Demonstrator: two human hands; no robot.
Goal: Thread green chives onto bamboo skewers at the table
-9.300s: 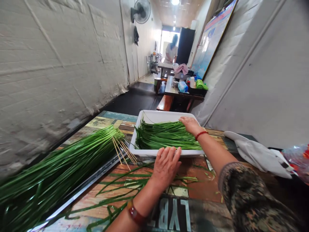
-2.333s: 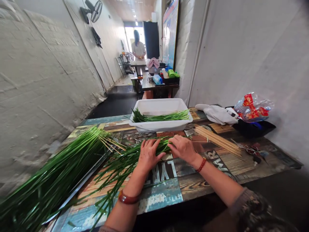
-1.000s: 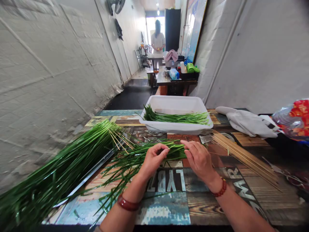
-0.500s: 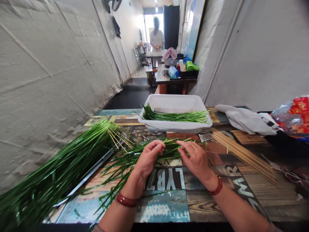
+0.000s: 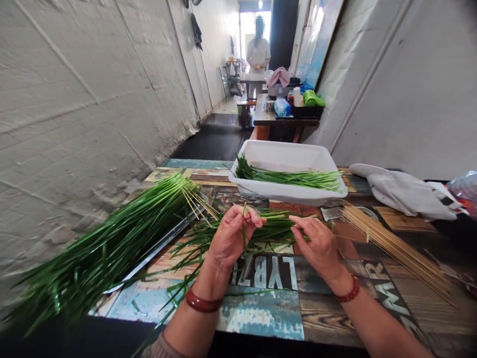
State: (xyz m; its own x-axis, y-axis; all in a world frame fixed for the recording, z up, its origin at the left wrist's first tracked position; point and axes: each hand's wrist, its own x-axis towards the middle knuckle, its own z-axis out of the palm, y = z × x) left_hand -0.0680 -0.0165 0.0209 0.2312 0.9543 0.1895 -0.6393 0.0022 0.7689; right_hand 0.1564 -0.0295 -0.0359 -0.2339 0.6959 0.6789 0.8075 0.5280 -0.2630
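My left hand (image 5: pixel 233 233) is closed on a thin green garlic chive (image 5: pixel 244 231), pinched upright between the fingers. My right hand (image 5: pixel 316 243) is a little to the right, thumb and fingers apart, its fingertips close to the loose garlic chives (image 5: pixel 274 226) spread beneath both hands. To the left, a large pile of garlic chives (image 5: pixel 122 238) rests on a metal tray (image 5: pixel 149 258), with several short sticks (image 5: pixel 196 201) at its end. Beyond my hands, a white plastic tub (image 5: pixel 290 193) holds more chives (image 5: pixel 286 177).
Bamboo skewers (image 5: pixel 395 248) lie in a bundle at the right of the wood-patterned table (image 5: pixel 331 318). A grey-white cloth (image 5: pixel 406 194) is behind them, with scissors (image 5: pixel 443 266) near the right edge. Farther back are a second table (image 5: pixel 264 118) with goods and a standing person (image 5: pixel 258 52).
The view has shifted, so the scene sits farther right and slightly higher. My left hand has turned palm up, with the chive now upright in it. My right hand stays beside it.
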